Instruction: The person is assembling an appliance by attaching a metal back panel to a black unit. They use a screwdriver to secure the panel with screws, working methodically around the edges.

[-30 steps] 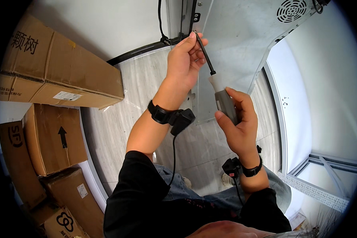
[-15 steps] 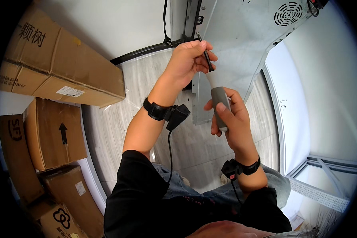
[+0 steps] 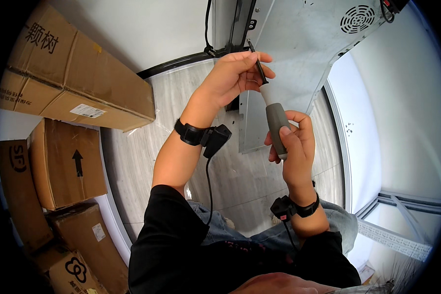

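Note:
A screwdriver [image 3: 275,116] with a grey handle, a pale collar and a dark shaft points up and away from me. My right hand [image 3: 300,142] is closed around the lower part of the handle, thumb along its side. Pinched between the thumb and fingers of my left hand [image 3: 237,73] is the dark shaft. The tip meets or nearly meets a small screw [image 3: 249,41] near the left edge of a grey metal panel [image 3: 299,59]; contact is too small to tell.
Cardboard boxes [image 3: 98,81] are stacked along the left wall. A black cable [image 3: 208,24] hangs beside the panel's dark frame. Round vent slots [image 3: 357,19] pierce the panel's upper right. A white metal frame [image 3: 397,220] stands at lower right. Wood-look floor [image 3: 137,176] lies below my arms.
My right hand has shifted slightly right, and its fingers sit differently on the handle. The screwdriver's collar now shows against the shaft by my left fingers, where a gap showed before.

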The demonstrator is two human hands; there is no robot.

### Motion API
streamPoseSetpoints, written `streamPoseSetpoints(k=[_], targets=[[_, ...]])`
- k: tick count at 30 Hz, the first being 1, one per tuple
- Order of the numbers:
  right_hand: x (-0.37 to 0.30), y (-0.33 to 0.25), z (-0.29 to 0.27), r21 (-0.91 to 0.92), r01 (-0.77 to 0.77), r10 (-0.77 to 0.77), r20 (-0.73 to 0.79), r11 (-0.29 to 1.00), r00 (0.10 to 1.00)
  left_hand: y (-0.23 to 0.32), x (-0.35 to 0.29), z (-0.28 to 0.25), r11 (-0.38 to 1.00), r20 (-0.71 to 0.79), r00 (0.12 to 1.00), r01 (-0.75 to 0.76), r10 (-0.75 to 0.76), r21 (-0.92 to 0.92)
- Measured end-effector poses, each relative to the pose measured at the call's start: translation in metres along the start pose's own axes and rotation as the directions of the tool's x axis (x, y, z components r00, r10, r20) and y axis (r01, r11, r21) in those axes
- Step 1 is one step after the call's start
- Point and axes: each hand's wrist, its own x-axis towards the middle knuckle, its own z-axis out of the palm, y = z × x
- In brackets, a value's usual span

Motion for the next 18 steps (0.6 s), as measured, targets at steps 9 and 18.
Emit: streamPoseSetpoints(k=[9, 18], targets=[[0.0, 0.007, 0.012, -0.413, 0.107, -0.138, -0.046, 0.904, 0.989, -0.01, 0.004, 0.001, 0.988, -0.208, 0.978, -0.001, 0.033, 0.153], [0.01, 0.001, -0.004, 0.088, -0.192, 0.191, 0.013, 0.978, 0.981, 0.0, -0.002, 0.008, 0.993, -0.118, 0.992, -0.022, 0.035, 0.115]])
